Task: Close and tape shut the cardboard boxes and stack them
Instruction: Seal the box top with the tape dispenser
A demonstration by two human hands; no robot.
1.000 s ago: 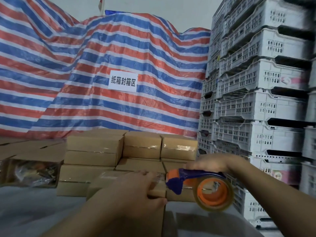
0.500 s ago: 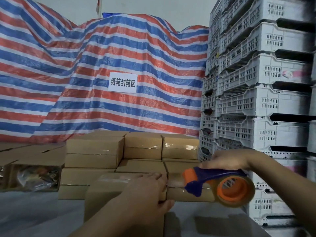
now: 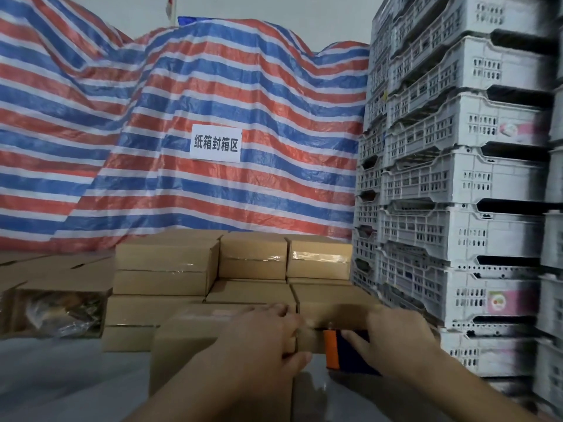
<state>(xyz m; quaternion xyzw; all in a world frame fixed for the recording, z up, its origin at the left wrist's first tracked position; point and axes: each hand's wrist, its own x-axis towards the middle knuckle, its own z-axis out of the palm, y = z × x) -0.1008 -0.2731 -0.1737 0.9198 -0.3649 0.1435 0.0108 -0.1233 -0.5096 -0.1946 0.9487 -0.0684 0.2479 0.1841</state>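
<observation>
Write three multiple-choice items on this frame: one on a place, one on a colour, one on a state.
1. Where do the stacked grey crates stand?
A. right of the cardboard boxes
B. left of them
C. on top of them

2. The tarp behind the boxes is striped
A. green and yellow
B. red, blue and white
C. black

3. The right hand
A. hangs empty
B. lies flat on a crate
C. grips the tape dispenser

Key: 1 A, crates fill the right side; 2 B, stripes show plainly; 3 C, fingers wrap the dispenser.

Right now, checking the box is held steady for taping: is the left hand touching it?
Touching. The head view shows the left hand lying on top of the nearest cardboard box, thumb wrapped down over its right edge, with no gap between them.
</observation>
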